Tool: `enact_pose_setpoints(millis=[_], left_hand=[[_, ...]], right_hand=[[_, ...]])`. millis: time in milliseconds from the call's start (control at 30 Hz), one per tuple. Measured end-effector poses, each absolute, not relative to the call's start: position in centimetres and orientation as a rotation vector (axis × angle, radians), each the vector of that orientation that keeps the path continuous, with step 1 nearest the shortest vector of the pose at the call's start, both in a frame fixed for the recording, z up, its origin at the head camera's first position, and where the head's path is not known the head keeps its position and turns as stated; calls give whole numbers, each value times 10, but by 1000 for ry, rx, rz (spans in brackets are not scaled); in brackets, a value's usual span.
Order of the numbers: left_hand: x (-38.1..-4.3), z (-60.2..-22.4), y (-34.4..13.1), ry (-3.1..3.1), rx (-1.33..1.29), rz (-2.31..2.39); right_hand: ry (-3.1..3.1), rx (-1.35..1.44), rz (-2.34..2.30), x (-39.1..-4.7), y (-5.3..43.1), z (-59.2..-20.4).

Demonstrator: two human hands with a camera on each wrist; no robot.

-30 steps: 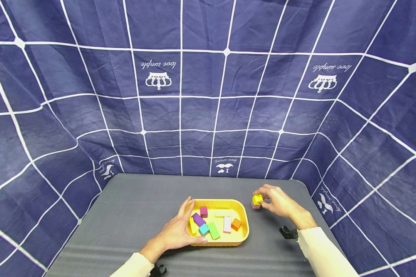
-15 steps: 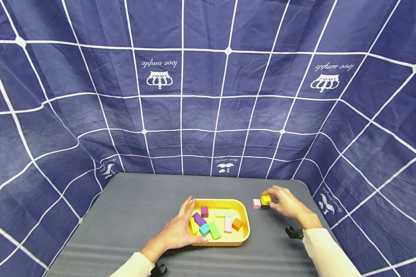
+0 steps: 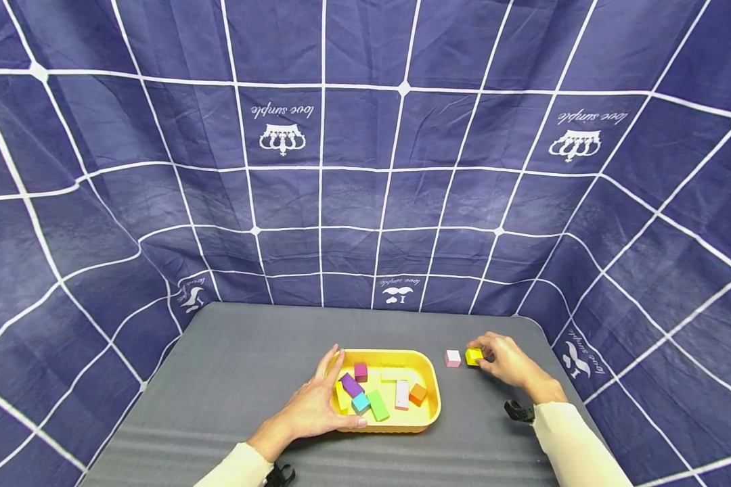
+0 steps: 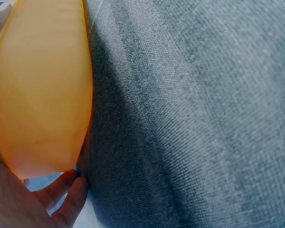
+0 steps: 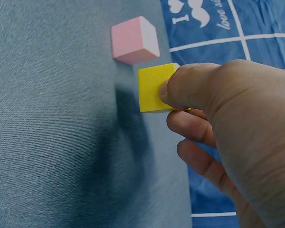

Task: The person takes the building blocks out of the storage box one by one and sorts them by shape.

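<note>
Toward the right of the grey table, my right hand (image 3: 508, 360) pinches a yellow cube (image 3: 474, 356) between thumb and fingers. Just left of it, a small gap away, a pink cube (image 3: 453, 358) rests on the table; the right wrist view has both the yellow cube (image 5: 155, 88) and the pink cube (image 5: 128, 40) close up. My left hand (image 3: 307, 406) grips the left end of a yellow plastic tray (image 3: 429, 414), thumb along the near side and fingers at the far corner. Against the tray's wall (image 4: 42, 95), part of that hand shows in the left wrist view.
Inside the tray lie several coloured blocks, among them a green block (image 3: 378, 405), a blue cube (image 3: 361, 404), a purple block (image 3: 351, 385) and an orange cube (image 3: 417, 393). A blue gridded cloth (image 3: 365, 203) hangs behind and at both sides of the table.
My right hand has carried the yellow cube from over the pink cube to its right side and lower, leaving the pink cube fully in sight. The left hand keeps its place on the tray.
</note>
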State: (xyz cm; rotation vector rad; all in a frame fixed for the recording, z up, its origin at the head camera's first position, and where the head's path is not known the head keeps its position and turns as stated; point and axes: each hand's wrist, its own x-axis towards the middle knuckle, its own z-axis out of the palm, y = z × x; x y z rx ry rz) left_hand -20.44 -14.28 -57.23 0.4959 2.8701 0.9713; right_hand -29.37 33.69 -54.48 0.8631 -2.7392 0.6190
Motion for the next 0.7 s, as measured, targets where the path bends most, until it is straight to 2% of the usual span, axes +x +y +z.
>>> enact_pose_setpoints(millis=[700], left_hand=[[-205, -573, -142, 2875, 506, 981]], right_hand=[[-2836, 773, 656, -295, 336, -559]])
